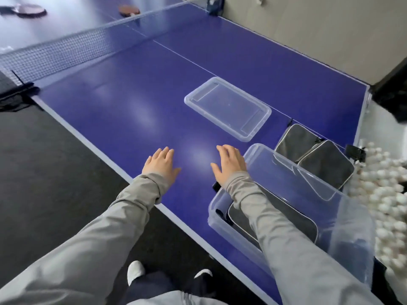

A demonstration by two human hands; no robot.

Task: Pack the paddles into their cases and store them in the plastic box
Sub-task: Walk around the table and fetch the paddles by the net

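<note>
1. a blue table-tennis bench [132, 119] fills the view, with dark floor [44, 172] to its left and a pale wall [308, 29] beyond its far right edge.
2. nearest, two grey sleeves [105, 225] reach forward over the bench's near edge; white-toed shoes [135, 271] show on the floor below.
3. a clear plastic box [222, 225] sits at the near right corner of the bench, lid off, with one dark paddle case [304, 225] lying flat inside it; the right forearm crosses over the box.
4. the left hand [161, 165] is palm down over bare blue surface, fingers straight and slightly spread, holding nothing; i cannot tell whether it touches the bench.
5. the right hand [229, 165] is just beside the box's far left corner, palm down, fingers relaxed and open, gripping nothing.
6. behind the box, two more dark cases [312, 155] with pale piping lie side by side on the bench, partly overlapping, near its right edge.
7. off the right edge, a heap of white balls [383, 190] shows.
8. farther out, the clear lid [228, 107] lies flat on the bench, apart from the box.
9. the net [66, 53] crosses the bench beyond that.
10. past the net, a dark paddle [28, 10] and a reddish paddle [129, 10] lie on the far half, uncased and well apart from the box.
</note>
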